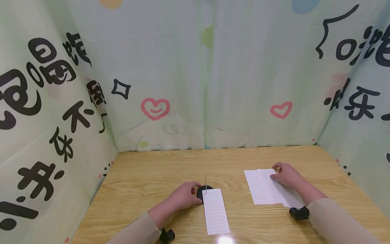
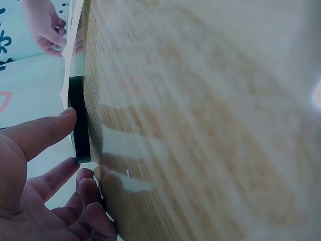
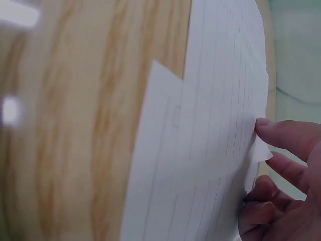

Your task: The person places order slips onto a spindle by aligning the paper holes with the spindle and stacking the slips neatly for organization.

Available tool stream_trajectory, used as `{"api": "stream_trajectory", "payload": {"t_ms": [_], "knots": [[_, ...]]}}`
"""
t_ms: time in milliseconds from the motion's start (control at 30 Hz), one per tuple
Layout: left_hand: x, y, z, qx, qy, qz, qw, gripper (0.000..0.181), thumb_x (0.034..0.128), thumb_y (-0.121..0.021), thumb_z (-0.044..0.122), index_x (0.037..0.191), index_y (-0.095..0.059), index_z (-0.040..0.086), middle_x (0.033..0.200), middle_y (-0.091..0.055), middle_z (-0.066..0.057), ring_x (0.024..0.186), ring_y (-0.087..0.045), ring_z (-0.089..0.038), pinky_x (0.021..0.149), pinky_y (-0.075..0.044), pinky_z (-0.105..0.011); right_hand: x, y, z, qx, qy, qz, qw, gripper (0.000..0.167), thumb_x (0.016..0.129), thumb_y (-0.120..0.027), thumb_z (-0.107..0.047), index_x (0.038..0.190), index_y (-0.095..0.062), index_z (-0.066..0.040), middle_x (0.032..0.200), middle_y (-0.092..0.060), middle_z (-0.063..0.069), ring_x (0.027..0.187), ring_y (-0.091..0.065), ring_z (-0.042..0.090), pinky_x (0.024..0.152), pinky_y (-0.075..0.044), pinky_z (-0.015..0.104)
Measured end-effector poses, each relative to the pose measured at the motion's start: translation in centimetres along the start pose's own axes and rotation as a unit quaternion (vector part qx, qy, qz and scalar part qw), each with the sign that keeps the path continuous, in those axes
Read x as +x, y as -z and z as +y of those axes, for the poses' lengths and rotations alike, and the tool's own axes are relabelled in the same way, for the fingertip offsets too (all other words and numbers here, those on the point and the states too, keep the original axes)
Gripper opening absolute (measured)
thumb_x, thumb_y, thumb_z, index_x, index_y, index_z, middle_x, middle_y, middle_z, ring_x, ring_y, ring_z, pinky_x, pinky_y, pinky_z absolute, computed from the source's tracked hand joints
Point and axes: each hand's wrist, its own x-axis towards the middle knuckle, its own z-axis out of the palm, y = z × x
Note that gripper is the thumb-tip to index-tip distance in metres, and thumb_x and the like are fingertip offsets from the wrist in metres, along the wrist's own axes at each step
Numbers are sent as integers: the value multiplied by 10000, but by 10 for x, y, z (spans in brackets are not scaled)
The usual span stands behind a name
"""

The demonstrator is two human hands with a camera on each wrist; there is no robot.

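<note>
A round black base (image 1: 199, 194) with a thin upright metal spike (image 1: 205, 181) stands on the table. My left hand (image 1: 185, 196) holds the base at its left side; in the left wrist view the thumb and a finger of that hand (image 2: 45, 175) are on the edge of the black disc (image 2: 80, 120). One lined white slip (image 1: 216, 213) lies against the spike, over part of the base. To the right, several overlapping lined slips (image 1: 259, 188) lie on the table. My right hand (image 1: 286, 174) pinches the far edge of a slip (image 3: 220, 100) between thumb (image 3: 288, 135) and finger.
The wooden table (image 1: 158, 166) is bounded by a pale curtain (image 1: 182, 67) at the back and both sides, printed with black characters and pink hearts. Black straps or devices (image 1: 299, 213) sit at both wrists. Light reflects off the table's near part.
</note>
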Motion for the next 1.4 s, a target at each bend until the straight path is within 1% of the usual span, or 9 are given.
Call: {"api": "stream_trajectory", "payload": {"t_ms": [167, 400, 667, 767, 967, 1067, 1200, 1400], "knots": [[-1, 0, 1, -32, 41, -11, 10000, 496, 809, -827, 177, 1258, -621, 142, 938, -520, -46, 822, -502, -229, 715, -412, -396, -2, -1, -3, 91, -18, 76, 9999, 437, 908, -697, -144, 1202, -502, 114, 965, -520, 200, 865, -491, 321, 753, -412, 437], [-1, -1, 1, -22, 41, -18, 10000, 497, 807, -828, 175, 1258, -622, 141, 933, -518, -49, 812, -501, -230, 700, -405, -388, -2, -2, -3, 180, -68, 75, 9998, 394, 908, -704, -144, 1141, -472, 73, 933, -513, 163, 853, -496, 304, 748, -413, 419], [0, 0, -1, -48, -11, -6, 10000, 499, 811, -827, 182, 1262, -619, 139, 932, -516, -47, 813, -500, -228, 700, -404, -388, 0, -6, 1, 290, -43, 81, 9995, 372, 904, -711, -134, 1114, -465, 49, 963, -496, 162, 914, -480, 325, 775, -403, 423], [0, 0, -1, -64, -37, -7, 10000, 498, 813, -826, 185, 1263, -618, 138, 935, -519, -45, 815, -502, -225, 703, -409, -388, 0, -6, 2, 345, -6, 82, 9994, 395, 903, -711, -129, 1147, -457, 48, 1001, -511, 184, 926, -486, 338, 792, -414, 441], [0, 0, -1, -34, -29, -28, 10000, 499, 818, -822, 190, 1269, -615, 141, 938, -521, -43, 816, -503, -224, 705, -412, -389, -1, -6, 2, 433, 85, 37, 9990, 490, 926, -680, -117, 1304, -417, 51, 1074, -542, 233, 919, -525, 336, 807, -457, 468], [-1, 0, 0, -25, -42, -28, 10000, 498, 819, -821, 190, 1269, -615, 141, 934, -519, -42, 814, -502, -223, 706, -410, -388, -2, -6, 3, 493, 106, 75, 9987, 478, 947, -644, -101, 1339, -411, 42, 1075, -541, 225, 917, -525, 323, 779, -475, 428], [-2, 1, 1, -23, -37, -32, 10000, 496, 821, -819, 189, 1271, -615, 139, 935, -520, -45, 814, -502, -223, 705, -409, -387, -3, -6, 4, 606, 174, 207, 9978, 428, 969, -599, -79, 1348, -432, 29, 1055, -540, 203, 884, -525, 289, 714, -476, 356], [-2, 1, 0, -32, -35, -19, 10000, 502, 819, -821, 185, 1274, -615, 132, 933, -523, -53, 809, -500, -225, 699, -404, -386, -3, -3, 10, 709, 263, 376, 9964, 394, 989, -565, -91, 1357, -460, 2, 1055, -541, 198, 865, -533, 274, 688, -468, 338]]}}
